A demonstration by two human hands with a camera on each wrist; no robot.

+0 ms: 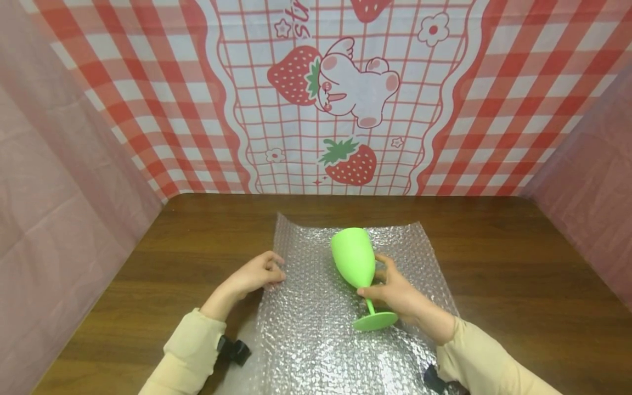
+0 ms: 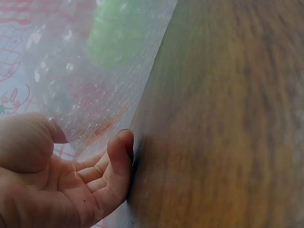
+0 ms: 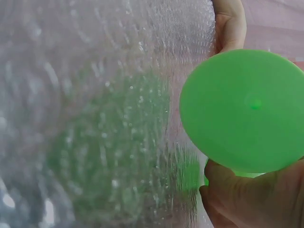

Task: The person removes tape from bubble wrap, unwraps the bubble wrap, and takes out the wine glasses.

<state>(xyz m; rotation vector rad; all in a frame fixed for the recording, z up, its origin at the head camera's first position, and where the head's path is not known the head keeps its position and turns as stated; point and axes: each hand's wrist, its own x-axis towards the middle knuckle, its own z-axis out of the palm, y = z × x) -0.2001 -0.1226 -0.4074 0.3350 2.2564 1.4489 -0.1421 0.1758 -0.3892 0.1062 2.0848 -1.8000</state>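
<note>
A bright green goblet (image 1: 353,258) lies tilted over a sheet of bubble wrap (image 1: 311,329), its bowl pointing away and its round foot toward me. My right hand (image 1: 397,291) grips it from the right, where the bowl narrows into the stem. In the right wrist view the goblet's foot (image 3: 242,109) hides part of that hand (image 3: 256,194). At the wrap's left edge is my left hand (image 1: 257,272), fingers curled. The left wrist view has the edge of the bubble wrap (image 2: 95,95) between the thumb and fingers of this hand (image 2: 71,180).
The bubble wrap lies on a brown wooden table (image 1: 533,263), its far corners curling up. A red-and-white checked cloth (image 1: 187,109) with strawberries hangs behind the table. Pink curtains (image 1: 59,164) stand at both sides.
</note>
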